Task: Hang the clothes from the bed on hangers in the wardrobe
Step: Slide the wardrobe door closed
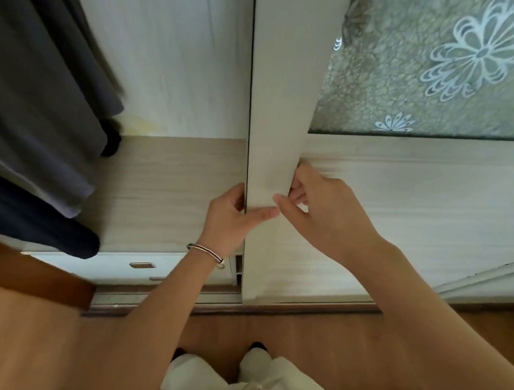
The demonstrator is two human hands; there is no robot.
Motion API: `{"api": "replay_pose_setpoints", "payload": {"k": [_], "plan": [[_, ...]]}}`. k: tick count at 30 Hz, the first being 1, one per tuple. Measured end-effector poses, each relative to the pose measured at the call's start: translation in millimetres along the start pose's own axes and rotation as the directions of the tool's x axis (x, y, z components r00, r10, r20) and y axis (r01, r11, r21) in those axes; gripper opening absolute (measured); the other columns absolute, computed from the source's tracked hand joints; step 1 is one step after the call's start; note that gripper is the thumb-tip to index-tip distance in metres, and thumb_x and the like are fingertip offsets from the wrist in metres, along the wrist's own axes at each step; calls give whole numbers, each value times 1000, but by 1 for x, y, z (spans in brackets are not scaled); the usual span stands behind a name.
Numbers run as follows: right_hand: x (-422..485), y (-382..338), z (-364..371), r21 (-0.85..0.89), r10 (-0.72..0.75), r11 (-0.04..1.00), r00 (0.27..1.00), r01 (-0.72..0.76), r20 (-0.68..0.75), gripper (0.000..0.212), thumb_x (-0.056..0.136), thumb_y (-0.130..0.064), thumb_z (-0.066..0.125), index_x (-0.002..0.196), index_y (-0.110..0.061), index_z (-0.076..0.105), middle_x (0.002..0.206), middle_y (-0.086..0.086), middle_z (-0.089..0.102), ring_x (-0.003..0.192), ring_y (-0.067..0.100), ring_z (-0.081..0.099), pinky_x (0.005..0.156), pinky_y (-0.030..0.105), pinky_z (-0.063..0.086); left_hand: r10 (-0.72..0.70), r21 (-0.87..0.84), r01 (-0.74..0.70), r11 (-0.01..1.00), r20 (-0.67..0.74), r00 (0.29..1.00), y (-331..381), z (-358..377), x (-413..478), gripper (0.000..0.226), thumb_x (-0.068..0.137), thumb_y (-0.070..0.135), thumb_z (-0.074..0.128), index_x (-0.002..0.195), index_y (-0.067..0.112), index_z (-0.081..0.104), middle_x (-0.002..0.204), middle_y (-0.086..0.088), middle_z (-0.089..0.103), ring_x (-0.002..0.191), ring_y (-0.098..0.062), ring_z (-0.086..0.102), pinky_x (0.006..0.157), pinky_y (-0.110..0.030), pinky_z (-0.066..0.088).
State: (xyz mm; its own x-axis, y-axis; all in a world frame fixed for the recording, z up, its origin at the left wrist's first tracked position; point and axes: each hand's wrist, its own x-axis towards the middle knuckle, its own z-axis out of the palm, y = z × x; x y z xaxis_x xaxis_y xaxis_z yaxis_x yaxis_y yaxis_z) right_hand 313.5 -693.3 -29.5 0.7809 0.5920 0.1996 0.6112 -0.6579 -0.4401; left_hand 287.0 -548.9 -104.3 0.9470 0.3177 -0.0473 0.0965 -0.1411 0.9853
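From the head view we're looking down the front of the wardrobe (169, 187), and both hands are on the pale upright edge of its sliding door (279, 103). The left hand (232, 214), bracelet (205, 252) on the wrist, has its fingers hooked behind the edge with the thumb laid across the front. The right hand (319, 209) pinches the same edge from the other side, thumb in front and fingers curled. Neither hand carries any clothing. On the left, grey and dark hanging garments (40, 98) are already inside the wardrobe, though their hangers are out of frame above. Below them we see drawers (142, 265) and the wooden floor (299, 338). We judge at least some clothes are hung, and this step is door work. We can't tell whether the door is opening or closing, and with the bed not in view, we can't say what remains.
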Motion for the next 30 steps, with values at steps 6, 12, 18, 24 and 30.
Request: {"api": "replay_pose_setpoints", "payload": {"k": [6,12,18,24,30], "plan": [[13,-36,20,-72,-43,996,999,45,20,44,87,-44,52,116,-11,45,100,7,68,90,29,65,77,42,53,5,75,-1,997,-53,999,-10,-43,-2,31,68,5,75,74,31,59,75,10,64,66,7,60,67,-17,51],[39,-105,49,-93,-130,986,987,139,96,44,89,-45,47,118,-12,42,106,6,67,96,26,63,79,38,51,26,195,-3,981,-115,993,-24,-123,-11,23,73,11,71,90,18,57,76,14,61,62,14,59,58,-2,43],[76,-190,91,-155,-262,946,952,286,158,39,92,-44,41,113,-12,45,104,9,66,95,28,64,69,33,45,57,353,41,935,-265,962,-31,-220,-32,50,75,24,73,117,15,47,87,19,58,85,-6,61,64,2,44],[110,-283,131,-242,-542,837,804,491,-245,26,83,-26,46,71,-16,68,60,0,67,53,20,65,47,25,46,124,425,114,898,-492,862,-28,-297,-51,55,78,34,59,128,26,38,112,15,56,93,-2,55,73,-5,40],[150,-334,152,-421,-688,721,498,550,-528,41,85,-16,53,126,-10,54,129,8,61,124,20,43,109,36,27,99,401,229,887,-649,754,-18,-364,-57,50,79,26,67,124,14,46,105,12,51,99,-7,50,79,-12,34]]}}
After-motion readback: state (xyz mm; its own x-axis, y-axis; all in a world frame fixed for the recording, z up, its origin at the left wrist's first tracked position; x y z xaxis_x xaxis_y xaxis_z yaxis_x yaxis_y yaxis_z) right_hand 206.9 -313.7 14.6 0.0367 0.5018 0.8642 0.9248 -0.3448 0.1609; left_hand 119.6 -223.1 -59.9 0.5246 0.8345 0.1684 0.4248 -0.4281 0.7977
